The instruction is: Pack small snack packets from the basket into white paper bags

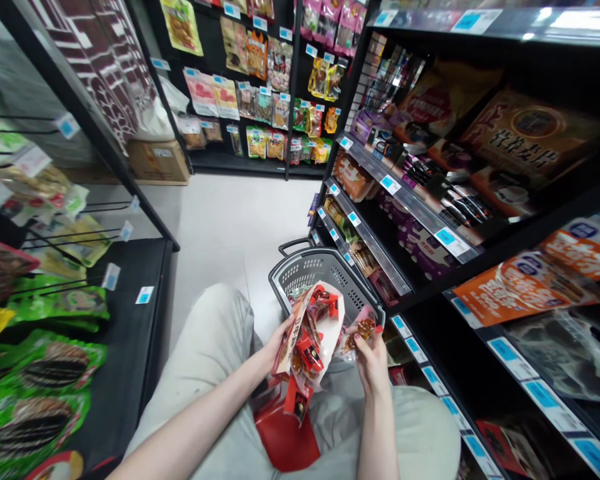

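Note:
My left hand (pixel 276 345) is closed on the side of an opened white paper bag (pixel 333 333), which tilts above my lap. Several red snack packets (pixel 310 352) fill its mouth, and one red packet (pixel 297 400) hangs below its lower edge. To the right, my right hand (pixel 373 360) pinches a clear snack packet (pixel 363 328) with brown pieces inside, close beside the bag. Just beyond both hands stands a grey shopping basket (pixel 340 270), partly hidden by the bag. A red flat piece (pixel 287 433) lies between my legs.
A shelf unit (pixel 375 240) with bagged and boxed goods rises close on the right. On the left, green snack bags (pixel 45 363) hang above a black base shelf (pixel 135 327). Past the pale floor (pixel 215 220) are a back rack of snacks and a cardboard box (pixel 159 160).

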Available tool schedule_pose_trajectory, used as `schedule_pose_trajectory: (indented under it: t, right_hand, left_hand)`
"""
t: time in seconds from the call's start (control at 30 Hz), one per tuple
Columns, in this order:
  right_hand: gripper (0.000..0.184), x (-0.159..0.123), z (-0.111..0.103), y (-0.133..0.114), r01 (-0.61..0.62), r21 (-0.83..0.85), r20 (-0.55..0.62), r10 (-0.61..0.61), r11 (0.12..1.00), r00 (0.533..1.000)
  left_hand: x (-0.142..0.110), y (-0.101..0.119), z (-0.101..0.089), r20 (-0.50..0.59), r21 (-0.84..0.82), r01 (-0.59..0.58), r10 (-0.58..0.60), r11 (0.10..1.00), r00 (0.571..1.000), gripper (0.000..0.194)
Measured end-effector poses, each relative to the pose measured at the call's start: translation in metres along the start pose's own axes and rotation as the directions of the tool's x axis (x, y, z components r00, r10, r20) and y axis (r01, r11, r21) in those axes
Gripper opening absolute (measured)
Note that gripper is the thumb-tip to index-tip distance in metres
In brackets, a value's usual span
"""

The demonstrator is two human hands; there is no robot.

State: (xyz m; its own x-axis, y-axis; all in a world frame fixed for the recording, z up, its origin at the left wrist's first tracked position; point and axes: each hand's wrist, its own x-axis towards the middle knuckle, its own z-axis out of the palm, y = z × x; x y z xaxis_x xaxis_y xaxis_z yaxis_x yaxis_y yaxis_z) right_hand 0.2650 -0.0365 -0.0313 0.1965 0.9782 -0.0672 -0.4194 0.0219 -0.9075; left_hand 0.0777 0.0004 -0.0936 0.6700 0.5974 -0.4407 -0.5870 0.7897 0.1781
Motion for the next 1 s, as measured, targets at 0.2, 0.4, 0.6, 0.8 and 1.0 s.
schedule_pose_trajectory:
  t: [0.2, 0.4, 0.6, 0.8, 1.0]
  right_hand:
    - [0.017, 0.001, -0.005, -0.002, 0.018, 0.137, 0.157, -0.040, 0.990, 0.987]
    - [0.031, -0.008, -0.002, -0.006, -0.044, 0.306, 0.210, -0.022, 0.951, 0.977]
    - [0.021, -0.002, -0.005, -0.001, -0.070, 0.189, 0.077, 0.056, 0.980, 0.995]
    - [0.032, 0.007, -0.007, 0.004, -0.088, 0.126, -0.039, 0.094, 0.988, 0.995]
    - [0.026, 0.007, -0.007, 0.005, -0.110, 0.120, -0.082, 0.120, 0.987, 0.989]
  left_hand:
    - [-0.001, 0.000, 0.002, -0.012, 0.015, -0.004, 0.005, 1.000, 1.000, 0.050]
    - [-0.001, 0.000, 0.001, -0.024, 0.022, 0.009, -0.009, 1.000, 1.000, 0.051]
    - [0.000, 0.000, 0.000, 0.000, 0.021, 0.003, -0.003, 1.000, 1.000, 0.052]
    - [0.001, 0.000, -0.002, 0.007, 0.017, -0.017, 0.017, 1.000, 1.000, 0.051]
    - [0.002, 0.000, -0.003, -0.009, 0.018, -0.002, 0.003, 1.000, 1.000, 0.052]
